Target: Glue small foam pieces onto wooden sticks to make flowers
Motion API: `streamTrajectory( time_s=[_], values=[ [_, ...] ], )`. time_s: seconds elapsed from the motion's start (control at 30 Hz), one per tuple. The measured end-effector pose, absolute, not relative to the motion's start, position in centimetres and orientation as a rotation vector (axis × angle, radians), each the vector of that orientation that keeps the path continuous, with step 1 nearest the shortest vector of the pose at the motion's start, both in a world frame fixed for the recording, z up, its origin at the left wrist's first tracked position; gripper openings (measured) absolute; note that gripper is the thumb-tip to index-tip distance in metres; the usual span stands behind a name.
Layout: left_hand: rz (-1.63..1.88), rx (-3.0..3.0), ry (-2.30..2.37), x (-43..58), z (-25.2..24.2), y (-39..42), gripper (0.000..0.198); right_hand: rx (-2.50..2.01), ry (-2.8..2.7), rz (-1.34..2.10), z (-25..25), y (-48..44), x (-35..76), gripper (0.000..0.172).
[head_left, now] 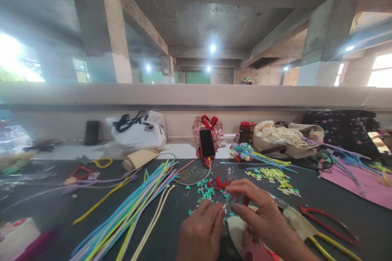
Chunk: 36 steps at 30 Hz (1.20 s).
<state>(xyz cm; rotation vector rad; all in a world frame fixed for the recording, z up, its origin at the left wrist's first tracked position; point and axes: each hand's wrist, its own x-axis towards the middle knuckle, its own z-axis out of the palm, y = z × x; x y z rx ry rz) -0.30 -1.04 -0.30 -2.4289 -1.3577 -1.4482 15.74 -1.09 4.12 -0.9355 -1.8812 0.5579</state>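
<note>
Both my hands meet low in the middle of the dark worktable (55,208). My left hand (202,230) is closed, its fingertips pinching something small that I cannot make out. My right hand (260,212) curls over it, fingers pinched at the same spot. Just beyond the fingers lie several cut green pieces (206,193) and a red twisted bit (219,183). A bundle of long coloured pipe-cleaner stems (134,208) fans out to the left. Scissors with red and yellow handles (329,224) lie right beside my right wrist.
A phone (207,143) leans on a red bag at the back wall, near a white bag (137,132), a red-lidded bottle (245,131) and a cloth bag (284,136). Yellow-green cuttings (272,175) and a pink sheet (364,183) lie right.
</note>
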Motion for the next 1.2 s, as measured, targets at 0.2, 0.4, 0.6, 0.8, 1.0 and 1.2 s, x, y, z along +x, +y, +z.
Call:
streamTrajectory(
  time_s=[0.2,0.4,0.6,0.8,1.0,1.2],
  values=[
    [-1.499,-2.420,-1.325,-0.2,-0.2,-1.1,0.030,-0.959,-1.889,0.535,4.2,-1.2,15.7,0.024],
    [-1.574,-2.468,-1.464,-0.4,0.2,-0.9,0.031,-0.978,-1.858,0.489,4.3,-1.1,16.3,0.034],
    [-1.564,-2.763,-1.811,-0.5,2.4,-1.6,0.035,-0.905,-1.872,0.588,4.6,-0.5,17.3,0.025],
    [-1.519,-2.992,-1.964,-0.4,2.9,-2.2,0.030,-0.855,-1.972,0.646,4.9,-0.4,16.8,0.026],
    [-1.553,-2.963,-1.931,-0.2,2.7,-2.0,0.029,-0.862,-2.010,0.623,5.1,-0.7,16.0,0.022],
    [-1.572,-2.932,-1.920,-0.3,2.9,-2.0,0.029,-0.862,-1.984,0.616,4.7,-0.6,16.0,0.021]
  ],
)
